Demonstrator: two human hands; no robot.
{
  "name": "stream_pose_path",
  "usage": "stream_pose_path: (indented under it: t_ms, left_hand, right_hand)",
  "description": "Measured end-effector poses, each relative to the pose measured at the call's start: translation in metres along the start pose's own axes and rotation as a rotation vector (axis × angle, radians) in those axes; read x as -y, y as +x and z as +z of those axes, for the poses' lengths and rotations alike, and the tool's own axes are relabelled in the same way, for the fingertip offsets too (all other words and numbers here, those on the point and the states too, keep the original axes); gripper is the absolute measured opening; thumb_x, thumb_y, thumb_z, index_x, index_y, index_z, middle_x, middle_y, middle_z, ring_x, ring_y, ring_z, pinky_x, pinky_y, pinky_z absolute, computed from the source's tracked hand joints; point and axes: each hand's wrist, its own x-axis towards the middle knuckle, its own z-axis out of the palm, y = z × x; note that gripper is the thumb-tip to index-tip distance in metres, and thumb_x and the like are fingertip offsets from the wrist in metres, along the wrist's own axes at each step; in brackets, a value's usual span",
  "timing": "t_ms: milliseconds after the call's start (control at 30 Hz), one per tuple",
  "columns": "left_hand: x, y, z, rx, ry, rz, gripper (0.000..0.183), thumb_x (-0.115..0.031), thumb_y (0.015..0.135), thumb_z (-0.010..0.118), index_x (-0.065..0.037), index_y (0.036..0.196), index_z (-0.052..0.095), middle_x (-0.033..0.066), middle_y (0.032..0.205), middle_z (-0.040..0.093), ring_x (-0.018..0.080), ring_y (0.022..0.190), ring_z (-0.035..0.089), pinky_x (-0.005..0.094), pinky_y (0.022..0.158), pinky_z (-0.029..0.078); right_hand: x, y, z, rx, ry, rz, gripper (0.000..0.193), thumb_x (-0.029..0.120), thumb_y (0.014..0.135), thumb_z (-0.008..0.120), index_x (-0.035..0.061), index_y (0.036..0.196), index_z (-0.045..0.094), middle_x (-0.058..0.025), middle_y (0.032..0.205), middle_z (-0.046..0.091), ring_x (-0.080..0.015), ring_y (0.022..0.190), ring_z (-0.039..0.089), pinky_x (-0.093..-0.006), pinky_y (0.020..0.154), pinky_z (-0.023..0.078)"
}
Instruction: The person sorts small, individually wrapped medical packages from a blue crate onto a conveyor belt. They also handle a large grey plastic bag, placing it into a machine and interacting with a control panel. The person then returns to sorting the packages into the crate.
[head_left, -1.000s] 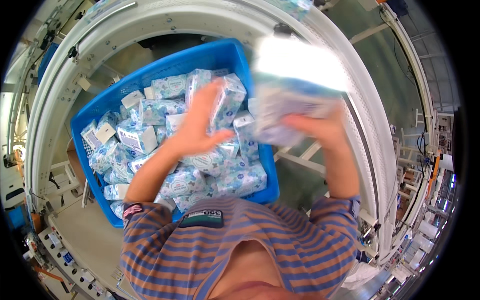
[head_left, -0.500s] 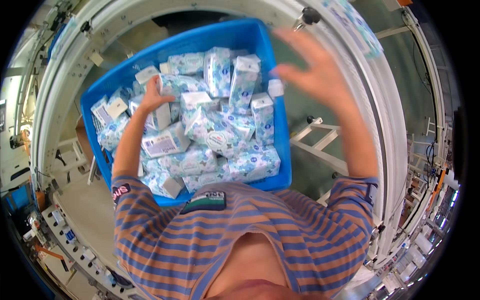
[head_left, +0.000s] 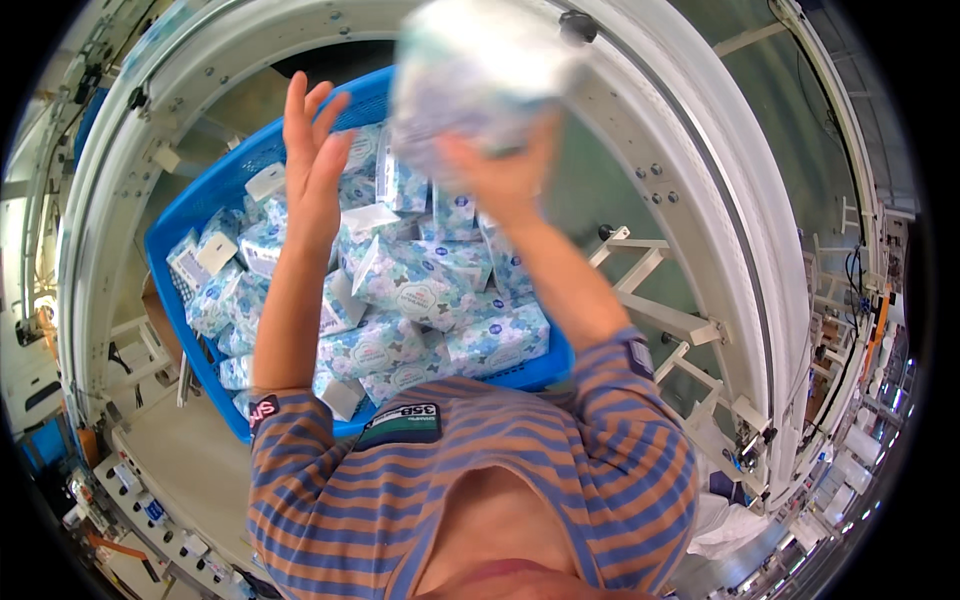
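My right hand [head_left: 505, 180] is closed on a blurred tissue pack [head_left: 470, 85], white with teal and lilac patches. It holds the pack up over the far right part of a blue plastic basket [head_left: 548, 370]. My left hand [head_left: 315, 165] is raised above the basket's left half, fingers stretched and apart, holding nothing. Several tissue packs [head_left: 410, 285] in blue-and-white floral wrapping lie heaped in the basket at mixed angles. The held pack and my right arm hide part of the heap and of the far right rim.
A white curved conveyor rail [head_left: 690, 170] runs around the far side and right of the basket, with a black knob [head_left: 578, 27] on it. White metal framework [head_left: 665, 315] stands at the right. Small parts line a bench edge [head_left: 165, 520] at the lower left.
My right hand, empty and spread at the right before, has swung left and now holds a tissue pack. My left hand has lifted away from the packs in the basket.
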Motion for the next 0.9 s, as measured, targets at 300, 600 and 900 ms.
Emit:
stream_pose_path:
  t_ms: [300, 600, 900]
  left_hand:
    - [0.211, 0.009, -0.01, -0.067, 1.098, -0.7, 0.096, -0.027, 0.054, 0.076, 0.004, 0.129, 0.025, 0.0248, 0.111, 0.052, 0.0352, 0.102, 0.053, 0.0397, 0.085, 0.044]
    - [0.062, -0.03, 0.034, 0.348, -0.036, -0.111, 0.057, -0.024, 0.07, 0.067, 0.001, 0.117, 0.045, 0.0147, 0.108, 0.053, 0.0246, 0.095, 0.054, 0.0329, 0.082, 0.042]
    - [0.181, -0.046, 0.07, 0.045, 0.952, -0.39, 0.089, -0.024, 0.056, 0.075, 0.003, 0.128, 0.029, 0.0235, 0.124, 0.042, 0.0306, 0.113, 0.044, 0.034, 0.092, 0.037]
  right_hand:
    - [0.082, 0.157, -0.228, 0.509, -1.298, 0.148, 0.067, 0.024, 0.06, 0.062, 0.0156, 0.126, 0.047, -0.0137, 0.106, 0.059, -0.0265, 0.094, 0.057, -0.0312, 0.083, 0.043]
    - [0.053, 0.044, -0.105, 0.494, -0.091, 0.106, 0.081, 0.01, 0.056, 0.081, -0.0011, 0.125, 0.04, -0.0137, 0.11, 0.056, -0.0238, 0.102, 0.055, -0.0324, 0.085, 0.044]
    - [0.12, 0.132, -0.225, 0.205, -1.075, -0.204, 0.062, 0.012, 0.066, 0.072, 0.0032, 0.122, 0.048, -0.0112, 0.105, 0.059, -0.0214, 0.094, 0.057, -0.0291, 0.082, 0.044]
